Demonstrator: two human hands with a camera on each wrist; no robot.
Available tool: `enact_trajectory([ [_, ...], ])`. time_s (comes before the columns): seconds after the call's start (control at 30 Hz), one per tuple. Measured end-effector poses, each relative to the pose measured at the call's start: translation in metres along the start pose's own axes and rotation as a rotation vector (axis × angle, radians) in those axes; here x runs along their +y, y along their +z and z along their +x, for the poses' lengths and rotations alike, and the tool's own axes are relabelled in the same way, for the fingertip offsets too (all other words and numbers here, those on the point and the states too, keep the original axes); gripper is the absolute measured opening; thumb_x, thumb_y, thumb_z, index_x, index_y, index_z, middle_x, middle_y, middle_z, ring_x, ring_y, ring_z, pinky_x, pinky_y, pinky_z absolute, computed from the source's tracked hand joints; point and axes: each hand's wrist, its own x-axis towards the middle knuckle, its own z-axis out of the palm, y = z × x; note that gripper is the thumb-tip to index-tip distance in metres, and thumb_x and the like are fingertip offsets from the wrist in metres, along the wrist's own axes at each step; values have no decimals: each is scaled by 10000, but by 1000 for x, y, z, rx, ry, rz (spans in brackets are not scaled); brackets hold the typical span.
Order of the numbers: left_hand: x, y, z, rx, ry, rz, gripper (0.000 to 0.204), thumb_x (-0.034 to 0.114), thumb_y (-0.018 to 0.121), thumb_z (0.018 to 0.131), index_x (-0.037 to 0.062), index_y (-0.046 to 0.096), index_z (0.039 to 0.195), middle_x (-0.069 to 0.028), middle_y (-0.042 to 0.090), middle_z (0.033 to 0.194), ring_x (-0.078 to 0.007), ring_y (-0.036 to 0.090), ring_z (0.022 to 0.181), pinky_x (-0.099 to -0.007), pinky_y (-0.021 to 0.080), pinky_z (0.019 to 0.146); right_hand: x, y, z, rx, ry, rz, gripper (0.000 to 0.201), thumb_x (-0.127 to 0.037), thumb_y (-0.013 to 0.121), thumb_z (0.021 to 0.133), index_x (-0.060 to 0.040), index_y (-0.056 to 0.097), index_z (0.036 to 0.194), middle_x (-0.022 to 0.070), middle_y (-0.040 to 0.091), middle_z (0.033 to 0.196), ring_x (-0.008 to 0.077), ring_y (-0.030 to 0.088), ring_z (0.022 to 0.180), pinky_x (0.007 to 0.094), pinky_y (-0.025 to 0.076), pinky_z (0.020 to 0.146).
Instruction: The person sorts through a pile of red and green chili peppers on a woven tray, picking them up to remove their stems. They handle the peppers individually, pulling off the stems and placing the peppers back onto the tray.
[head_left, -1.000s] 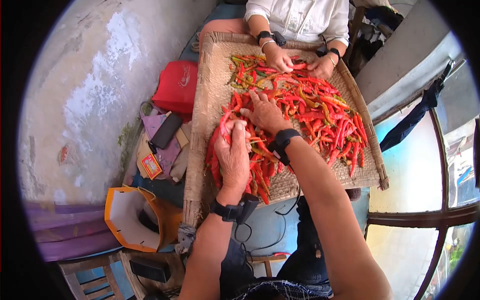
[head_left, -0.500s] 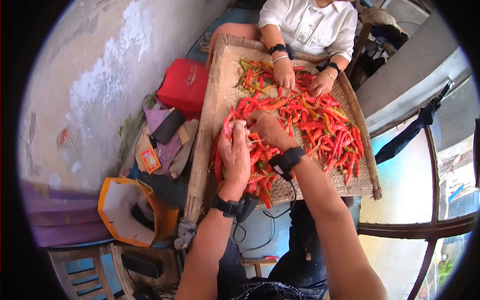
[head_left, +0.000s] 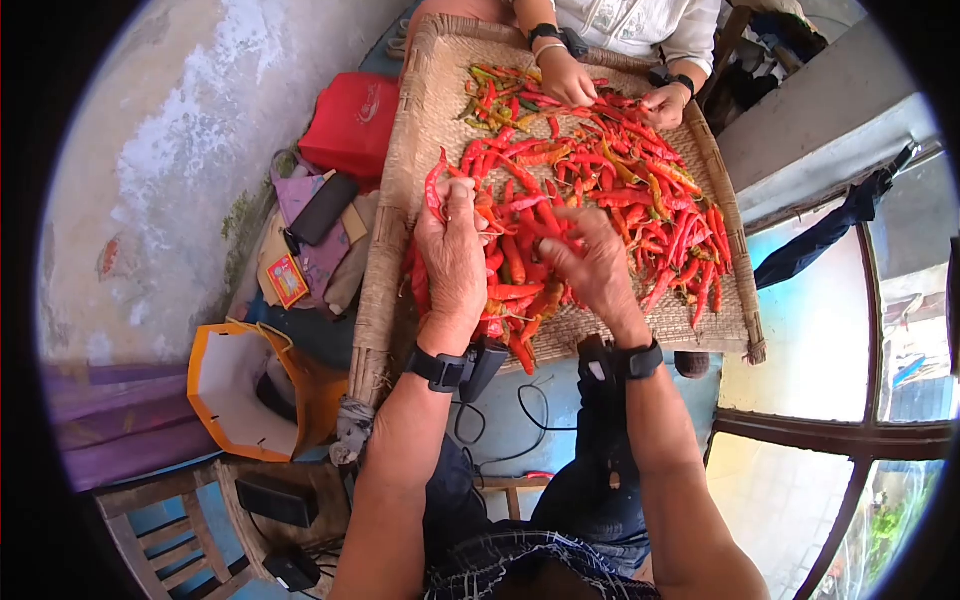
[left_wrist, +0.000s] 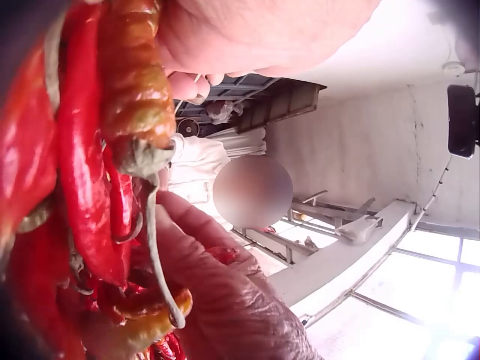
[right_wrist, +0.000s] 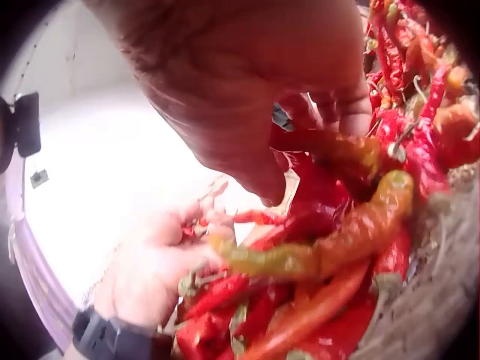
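My left hand (head_left: 452,265) grips a few red chili peppers (head_left: 434,190) at the left side of the heap, one standing up past the fingers. Wrinkled red and orange chilies (left_wrist: 82,142) with dry stems crowd close to the left wrist view. To its right, my right hand (head_left: 600,265) hovers over the heap of chilies (head_left: 640,190), fingers spread and thumb apart. The right wrist view has the right hand (right_wrist: 247,90) above a yellow-orange chili (right_wrist: 322,251). All the chilies lie on a shallow woven tray (head_left: 425,130).
Across the tray, another person's hands (head_left: 567,78) work at the chilies. Left of the tray are a red bag (head_left: 345,120), a dark case (head_left: 325,210) on cloths and an orange-edged paper bag (head_left: 235,390). A window (head_left: 810,330) borders the right side.
My right hand went from the heap to beside the left hand, then drew back right with fingers spread. My left hand keeps its chilies. The other person's hands came up off the heap.
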Motion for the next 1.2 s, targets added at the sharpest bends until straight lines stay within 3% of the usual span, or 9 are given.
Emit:
enact_trajectory([
  [0.07,-3,1,2,-24,1,-10,191,263,563,910,90,609,978,10,578,878,-30,492,624,-180,422,504,13,-5,5,76,338,65,357,-167,675,802,-24,570,1111,186,595,997,344,570,911,406,468,808],
  [0.27,-1,3,-2,-58,-7,58,251,277,491,959,40,572,986,19,485,698,-46,434,587,-201,385,536,59,17,3,-36,235,-333,515,-202,678,807,-14,489,1248,213,587,1004,295,612,928,401,507,776],
  [0.4,1,4,-2,-56,-27,55,247,274,500,955,39,570,985,16,487,698,-44,427,577,-198,379,527,42,31,8,42,285,-102,576,-137,703,760,-48,466,1278,206,614,954,294,617,903,381,507,773],
  [0.5,-1,2,-1,-80,-30,68,263,279,514,948,27,565,1001,-2,511,732,-65,461,630,-213,402,566,-10,25,20,17,693,725,471,23,608,766,-52,486,1215,107,618,790,178,608,661,300,527,620],
  [0.63,-14,-2,6,-106,186,191,345,286,590,903,-17,551,1065,-80,577,925,-154,550,858,-285,460,779,-29,39,9,8,86,55,473,-20,614,751,-29,490,1208,199,609,1022,356,602,929,404,494,812],
  [0.77,-20,-3,8,-52,283,406,420,249,664,845,-38,537,1124,-140,570,1078,-219,560,983,-344,440,891,-37,37,6,-252,-10,-107,559,-76,665,719,23,474,1235,240,537,1177,375,508,1110,408,431,932],
  [0.9,-31,-12,17,-62,244,387,250,138,629,845,-8,573,1040,-128,607,994,-236,587,936,-347,455,850,-30,6,16,-312,-89,167,405,-217,646,831,9,575,1160,232,600,1092,322,582,1032,398,461,874],
  [0.97,-31,-12,15,-68,274,402,208,122,602,858,-2,577,1023,-125,617,970,-234,594,917,-343,456,841,-28,-8,31,-168,292,428,331,-271,599,878,-5,626,1073,189,660,913,300,645,886,393,495,787],
  [1.2,-19,-6,8,-68,217,398,156,77,540,878,8,585,1011,-111,637,924,-199,606,842,-316,472,754,73,38,85,-105,231,-231,284,-268,602,850,-52,624,1034,202,648,925,343,633,892,435,493,766],
])
